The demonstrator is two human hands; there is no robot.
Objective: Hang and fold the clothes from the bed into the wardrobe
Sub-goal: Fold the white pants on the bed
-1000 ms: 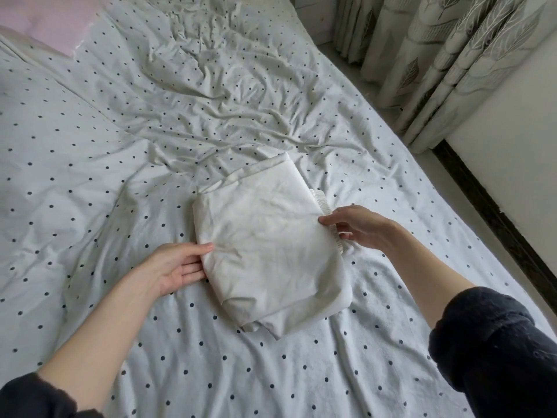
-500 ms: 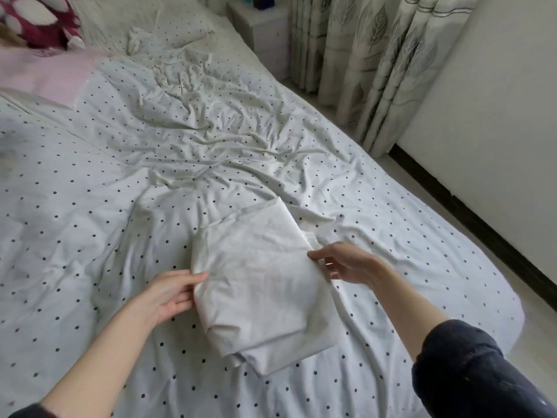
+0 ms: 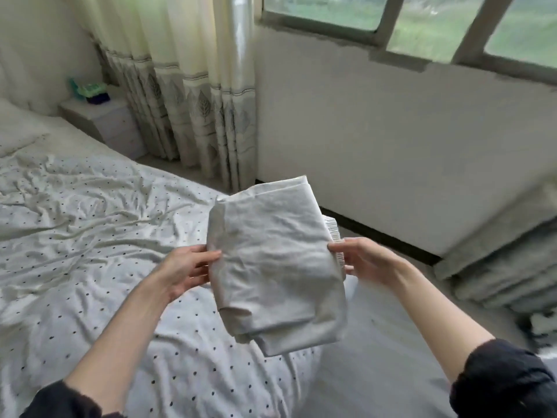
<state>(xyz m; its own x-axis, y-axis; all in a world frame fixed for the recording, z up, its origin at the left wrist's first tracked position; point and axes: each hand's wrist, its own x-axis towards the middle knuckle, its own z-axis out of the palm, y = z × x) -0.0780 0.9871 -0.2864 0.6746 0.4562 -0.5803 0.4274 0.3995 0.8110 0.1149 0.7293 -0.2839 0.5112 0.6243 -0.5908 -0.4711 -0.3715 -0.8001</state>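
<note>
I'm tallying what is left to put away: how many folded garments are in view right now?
1. The folded white garment is held up over the bed edge, left hand on one side, right hand on the other. Others may lie outside this view.

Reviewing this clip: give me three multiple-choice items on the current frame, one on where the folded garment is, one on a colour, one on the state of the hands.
1. Where is the folded garment?
A. flat on the bed
B. held up above the bed's edge
C. on the nightstand

2. What colour are the dots on the bed cover?
A. dark
B. red
C. yellow

3. How is the garment held?
A. left hand only
B. right hand only
C. both hands

Answers: 1 B, it is raised, clear of the cover. 2 A, small dark dots on white. 3 C, the left hand and right hand grip opposite sides.
</note>
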